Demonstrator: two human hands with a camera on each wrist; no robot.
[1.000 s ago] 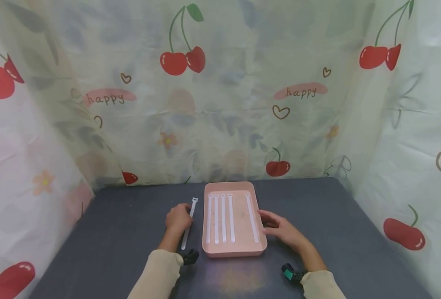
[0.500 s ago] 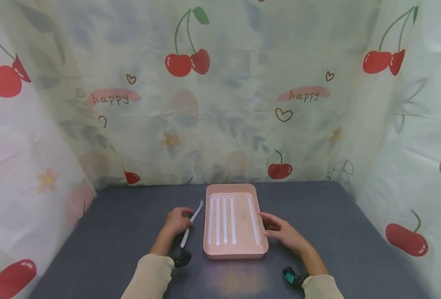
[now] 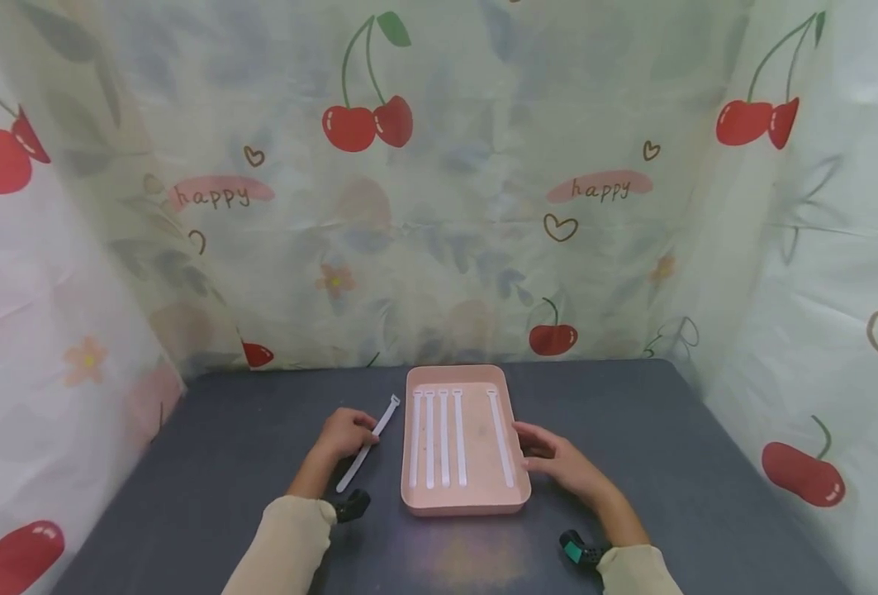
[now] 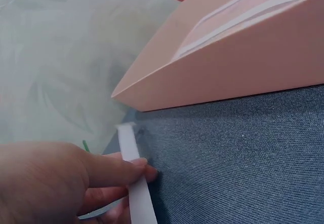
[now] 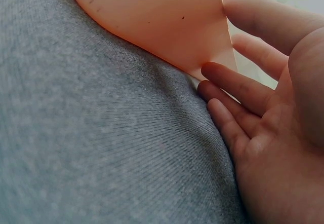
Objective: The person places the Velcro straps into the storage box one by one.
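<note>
Between thumb and fingers, my left hand [image 3: 348, 433] pinches a white cable tie [image 3: 367, 447] with a slotted head, left of the pink tray. It slants, head end up and to the right; in the left wrist view the thumb lies over the white cable tie [image 4: 137, 193]. Inside the pink tray [image 3: 466, 506] lie several like ties [image 3: 444, 438], grouped at the left, with a single tie [image 3: 501, 438] farther right. My right hand [image 3: 561, 457] touches the tray's right wall with extended fingers; the right wrist view shows its fingertips against the pink wall [image 5: 162, 21].
A dark grey cloth-covered table [image 3: 632, 430] lies beneath everything. Patterned curtains [image 3: 439, 273] with cherries and lettering enclose the back and both sides. Dark bands [image 3: 583, 547] sit at both wrists.
My left hand has shifted slightly left, and the cable tie in it has turned to a stronger slant, its lower end swinging left. The right hand stays at the tray.
</note>
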